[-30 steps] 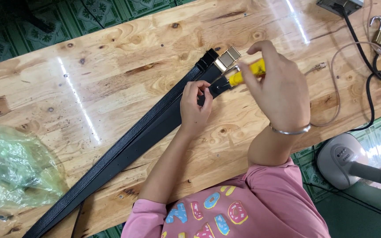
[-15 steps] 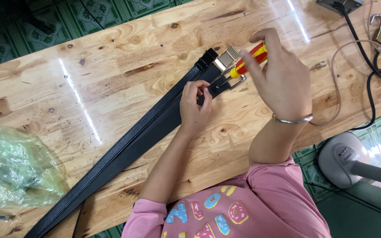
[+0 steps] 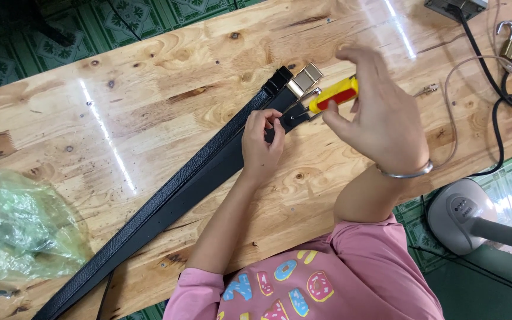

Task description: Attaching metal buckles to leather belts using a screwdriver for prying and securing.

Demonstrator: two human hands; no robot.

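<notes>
Belts (image 3: 167, 201), black leather, lie diagonally across the wooden table (image 3: 149, 101), their buckle ends at the upper right. Left hand (image 3: 261, 145) pinches one belt end just below the metal buckle (image 3: 304, 78), fingers closed on the strap. Right hand (image 3: 380, 115), to the right of the buckle, grips a yellow-and-red screwdriver (image 3: 333, 95) with its tip at the belt end beside the left fingers. Clear plastic bag (image 3: 19, 231) rests far left of the buckle. Brass padlock (image 3: 511, 44) and black cable (image 3: 493, 89) lie to its right.

Black belts (image 3: 167, 201), yellow-and-red screwdriver handle (image 3: 333, 95), green patterned floor (image 3: 143, 15).
</notes>
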